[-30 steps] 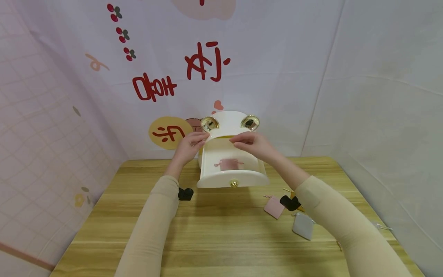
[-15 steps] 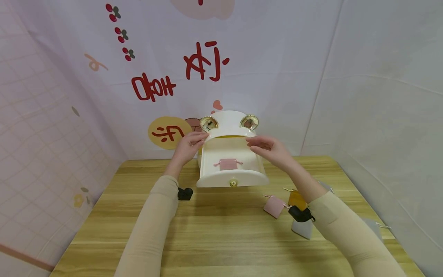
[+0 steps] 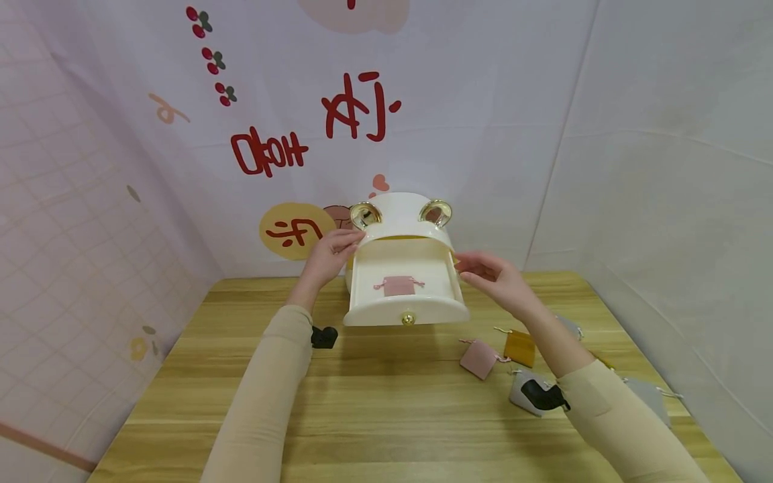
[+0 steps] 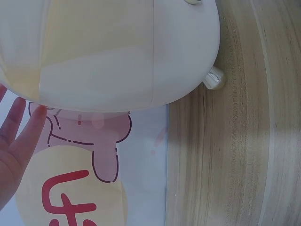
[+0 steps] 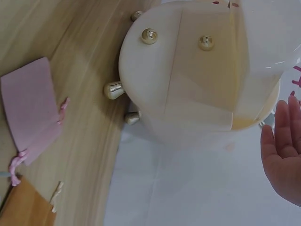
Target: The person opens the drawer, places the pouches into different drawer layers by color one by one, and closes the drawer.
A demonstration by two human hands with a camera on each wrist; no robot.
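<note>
A white jewelry box [image 3: 401, 213] with two gold-rimmed ears stands against the back wall, its rounded drawer [image 3: 380, 313] pulled out. Inside lies a pink drawstring pouch [image 3: 398, 286]. My left hand [image 3: 326, 258] has its fingertips at the upper left edge of the box; in the left wrist view the fingers [image 4: 29, 134] look nearly straight against it. On the other side, my right hand [image 3: 498, 282] holds nothing, its fingers loosely bent beside the drawer's right side. From the right wrist view, the box front shows gold knobs [image 5: 206, 43], and the right hand's fingers [image 5: 284, 127] are extended.
Several pouches lie on the wooden table [image 3: 362, 416] at the right: a pink one [image 3: 479, 359], an orange one [image 3: 519, 348] and grey ones, one [image 3: 521, 396] partly behind the right wrist camera mount. A printed cloth [image 3: 477, 147] hangs close behind the box.
My right hand has moved from the top middle of the box rightward and down to its right side. The left hand stays at the left edge.
</note>
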